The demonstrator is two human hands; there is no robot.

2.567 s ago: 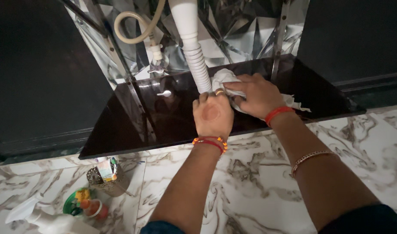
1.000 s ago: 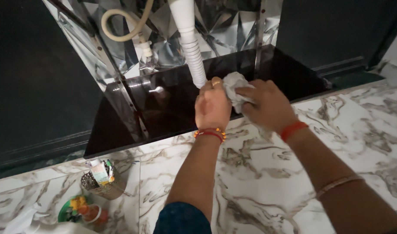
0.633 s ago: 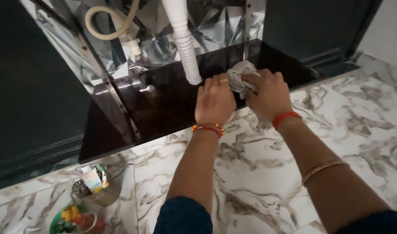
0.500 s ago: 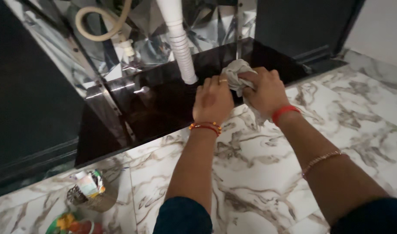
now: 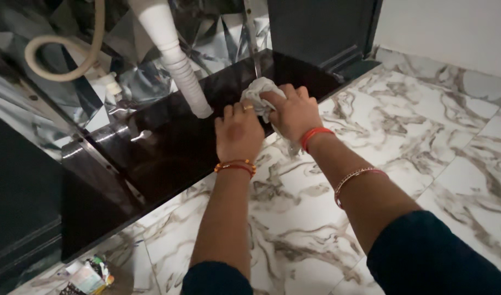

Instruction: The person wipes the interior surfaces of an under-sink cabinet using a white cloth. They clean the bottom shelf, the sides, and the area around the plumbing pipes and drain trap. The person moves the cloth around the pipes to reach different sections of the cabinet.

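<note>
- Corrugated white drain pipe (image 5: 180, 71): drops into the glossy black shelf (image 5: 152, 147), up and left of both hands.
- Left hand (image 5: 238, 135): palm down, fingers loosely curled, fingertips touching the cloth's left edge.
- Crumpled white cloth (image 5: 260, 93): bunched between the 2 hands at the shelf's front edge; no clear long axis.
- Right hand (image 5: 294, 112): fist closed around the cloth, the nearer hand.

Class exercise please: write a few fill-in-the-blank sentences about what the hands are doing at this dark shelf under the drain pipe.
1. The right hand grips a crumpled white ____.
2. The left hand wears a ____ on one finger.
3. The ribbed white pipe comes down onto the glossy ____ shelf.
4. The floor is veined ____-patterned tile.

Missing words: cloth; ring; black; marble
</note>
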